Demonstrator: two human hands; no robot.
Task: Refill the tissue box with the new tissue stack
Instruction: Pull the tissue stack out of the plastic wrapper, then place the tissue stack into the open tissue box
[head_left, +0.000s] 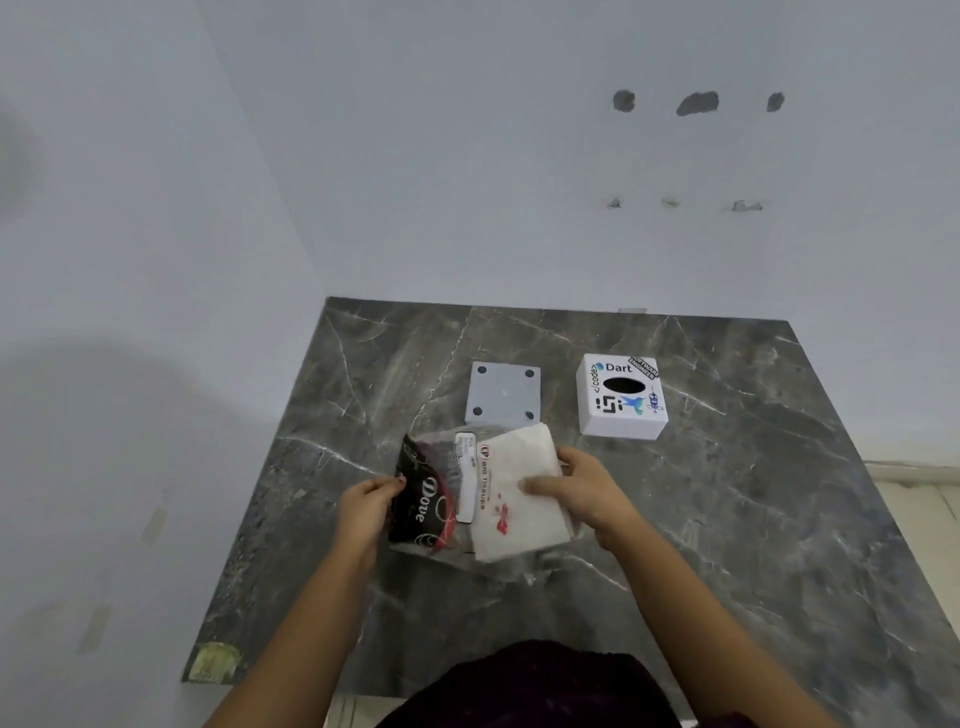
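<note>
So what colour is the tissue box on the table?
White, with stickers on top, in the head view: tissue box.

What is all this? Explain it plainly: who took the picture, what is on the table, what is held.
There is no machine here. A person wears a camera on the head, so the one picture looks forward and down over their own arms.

On the dark marble table stand a white tissue box with stickers and an oval slot, and beside it a grey square plate with four dark pads, probably the box's base.

Nearer the person lies a clear tissue pack. The left hand holds its dark printed end; the right hand grips the white tissue stack at the other end. Whether the stack is partly out of the wrapper is unclear.
</note>
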